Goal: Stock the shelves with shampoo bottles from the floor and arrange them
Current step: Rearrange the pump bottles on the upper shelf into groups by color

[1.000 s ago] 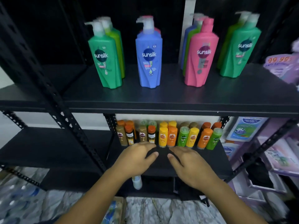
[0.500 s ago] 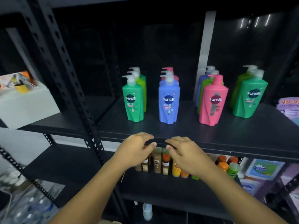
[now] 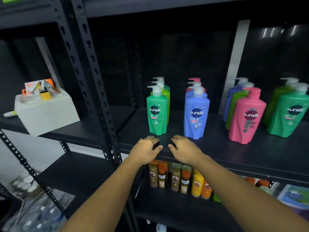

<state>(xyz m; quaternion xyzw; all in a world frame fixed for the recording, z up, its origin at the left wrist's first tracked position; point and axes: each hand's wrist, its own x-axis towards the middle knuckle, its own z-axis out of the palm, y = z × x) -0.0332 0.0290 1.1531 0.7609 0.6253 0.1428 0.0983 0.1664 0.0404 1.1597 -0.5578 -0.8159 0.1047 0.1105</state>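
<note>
Small shop or stockroom, black metal shelving [image 3: 93, 67], rows of shampoo pump bottles [image 3: 196, 113], smaller bottles [image 3: 184, 181] below

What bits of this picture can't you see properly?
Head view:
- Bottles behind the front green pump bottle: it hides most of them.
- Small bottles below the upper shelf: its front edge cuts off the back ones.
- Far-right green bottle: blurred, cut off by the frame edge.
- White box contents: too blurry.

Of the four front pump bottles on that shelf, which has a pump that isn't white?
The pink bottle, third from left; its pump is pink, the others' white.
</note>
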